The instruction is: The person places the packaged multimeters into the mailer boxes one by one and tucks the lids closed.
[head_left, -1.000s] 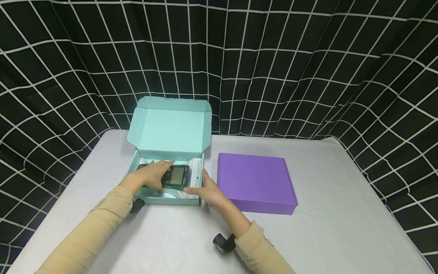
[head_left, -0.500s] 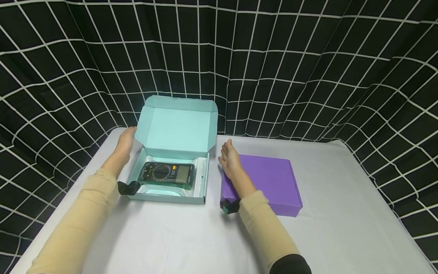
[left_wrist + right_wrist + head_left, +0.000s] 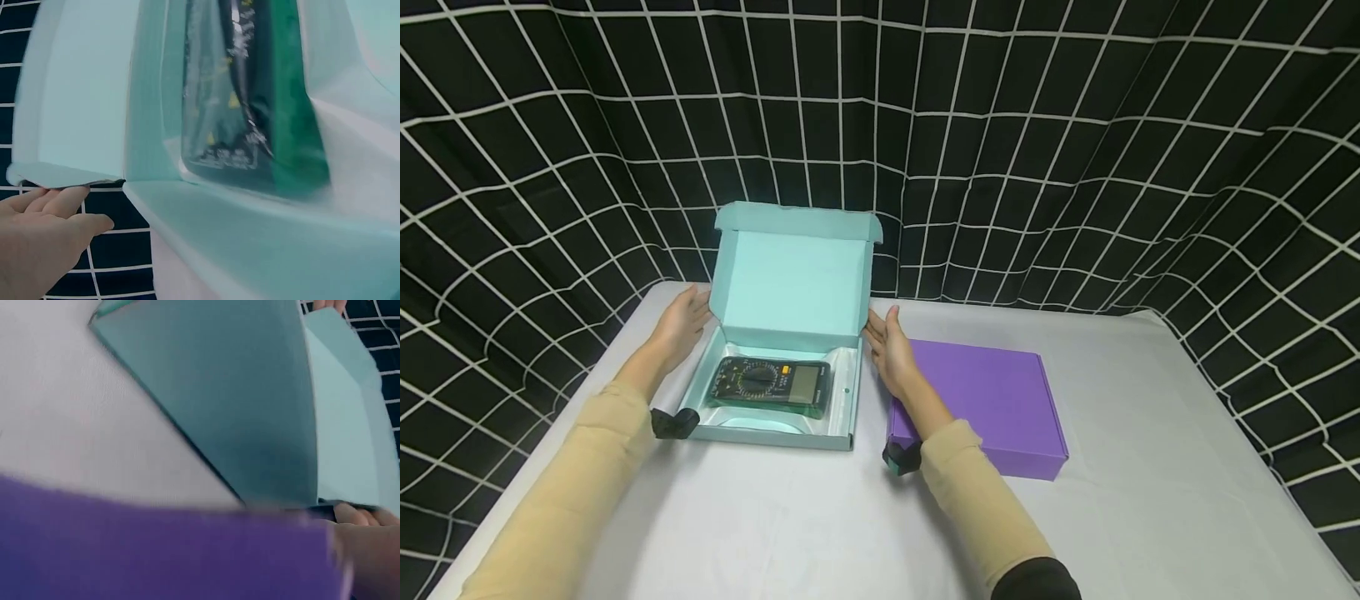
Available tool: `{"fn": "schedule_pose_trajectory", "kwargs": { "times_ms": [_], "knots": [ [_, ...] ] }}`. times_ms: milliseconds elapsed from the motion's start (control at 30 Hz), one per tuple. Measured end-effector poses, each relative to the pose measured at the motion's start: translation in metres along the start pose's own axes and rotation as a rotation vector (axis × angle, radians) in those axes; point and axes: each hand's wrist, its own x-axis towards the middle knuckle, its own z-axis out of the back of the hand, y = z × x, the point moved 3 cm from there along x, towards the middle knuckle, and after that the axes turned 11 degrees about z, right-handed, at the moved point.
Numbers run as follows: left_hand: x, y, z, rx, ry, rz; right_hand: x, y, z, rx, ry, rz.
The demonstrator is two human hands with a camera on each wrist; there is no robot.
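A light teal cardboard box (image 3: 775,437) lies with its lid (image 3: 797,279) raised at the back. Inside it is a dark multimeter (image 3: 771,383) with a round dial and a grey screen, in clear wrapping over white packing. My left hand (image 3: 676,333) is at the lid's left side flap, its fingertips right at the flap's edge in the left wrist view. At the lid's opposite side, my right hand (image 3: 891,354) has its fingers extended against the right flap. Both side flaps are turned inward.
A closed purple box (image 3: 981,404) lies right of the teal box, partly behind my right forearm. Both stand on a white-covered table (image 3: 1150,433). A black curtain with white grid lines (image 3: 1000,150) hangs behind the table.
Both hands left the multimeter area and went out to the lid's sides. Since half a second ago they have moved inward, and the lid's side flaps have folded in as the lid rose slightly.
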Motion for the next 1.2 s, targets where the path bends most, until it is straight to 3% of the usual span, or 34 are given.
{"fn": "schedule_pose_trajectory", "kwargs": {
  "times_ms": [267, 467, 867, 1033, 1200],
  "knots": [
    [-0.007, 0.009, 0.004, -0.010, 0.036, 0.004, -0.009, 0.003, 0.001, -0.153, 0.127, 0.025],
    [-0.015, 0.020, 0.010, 0.069, 0.032, -0.011, -0.015, 0.006, -0.001, -0.231, 0.223, 0.012],
    [-0.025, 0.046, 0.012, 0.129, 0.037, -0.071, -0.024, 0.009, 0.005, -0.181, 0.358, -0.069],
    [-0.028, 0.059, 0.006, 0.224, -0.006, -0.108, -0.029, 0.006, 0.003, -0.192, 0.363, -0.070],
    [-0.031, 0.061, 0.003, 0.279, -0.031, -0.112, -0.033, 0.004, 0.002, -0.217, 0.358, -0.057]
  ]
}}
